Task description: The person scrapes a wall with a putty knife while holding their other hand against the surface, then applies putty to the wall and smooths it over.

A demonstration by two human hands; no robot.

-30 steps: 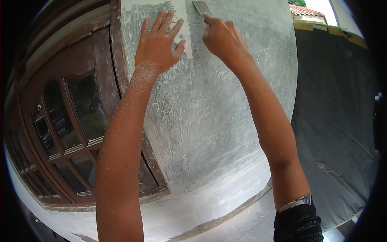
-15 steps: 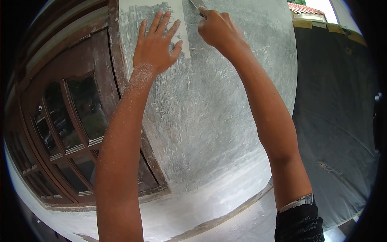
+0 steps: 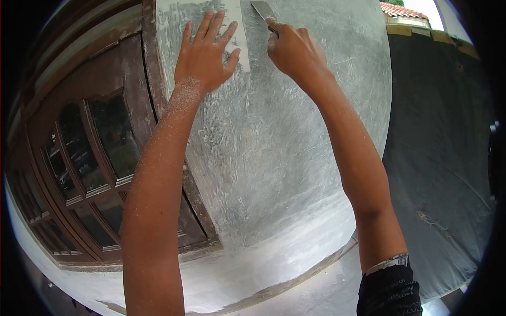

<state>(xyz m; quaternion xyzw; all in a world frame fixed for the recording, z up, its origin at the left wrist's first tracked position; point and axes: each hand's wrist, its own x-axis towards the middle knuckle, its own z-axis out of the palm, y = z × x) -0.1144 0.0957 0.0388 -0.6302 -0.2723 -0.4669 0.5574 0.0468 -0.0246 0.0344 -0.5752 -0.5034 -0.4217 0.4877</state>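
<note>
Fingers spread, my left hand [image 3: 206, 55] lies flat against the grey wall [image 3: 274, 142], beside a strip of whitish coating [image 3: 243, 45] near the top. White dust speckles that wrist and forearm. My right hand [image 3: 298, 50] is closed around the handle of a putty knife [image 3: 263, 10], whose metal blade points up and to the left, close to the wall. Whether the blade's edge touches the surface I cannot tell. Most of the handle is hidden in my fist.
Left of the wall stands a brown wooden window [image 3: 105, 142] with glass panes in a worn frame. A dark sheet [image 3: 440, 158] hangs at the right. Below, a white band [image 3: 274, 263] runs along the wall's foot; a tiled roof [image 3: 405, 11] shows at top right.
My right hand has shifted slightly down and to the right with the putty knife, so more of its blade shows. My left hand stays almost in place on the wall.
</note>
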